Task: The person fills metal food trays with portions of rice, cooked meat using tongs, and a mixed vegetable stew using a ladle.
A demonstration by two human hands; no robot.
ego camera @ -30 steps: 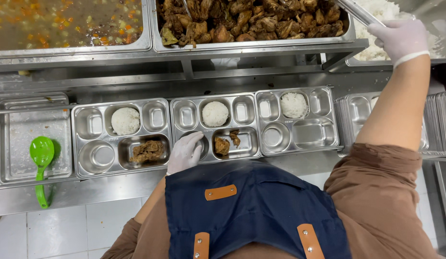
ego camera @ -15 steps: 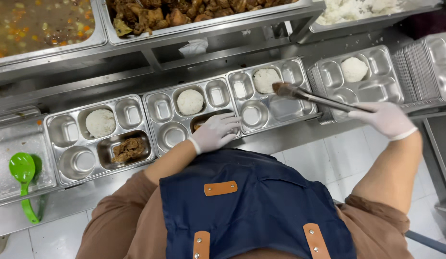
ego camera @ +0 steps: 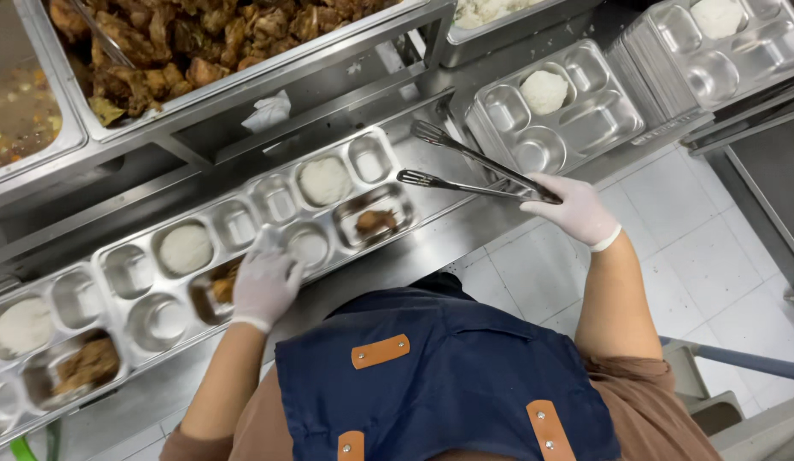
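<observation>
Tongs (ego camera: pixel 474 171): light, stiff, slick steel; my right hand (ego camera: pixel 576 209) grips their handle end. Left hand (ego camera: pixel 264 282) spread flat on tray (ego camera: pixel 243 256).

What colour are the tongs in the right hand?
Silver metal tongs, held in the white-gloved right hand; head view.

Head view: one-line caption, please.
Gloved right hand holds open tongs beside compartment trays; left hand rests on one.

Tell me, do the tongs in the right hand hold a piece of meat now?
No. The tongs in the right hand are open and empty above the counter, with no food between their tips.
</observation>
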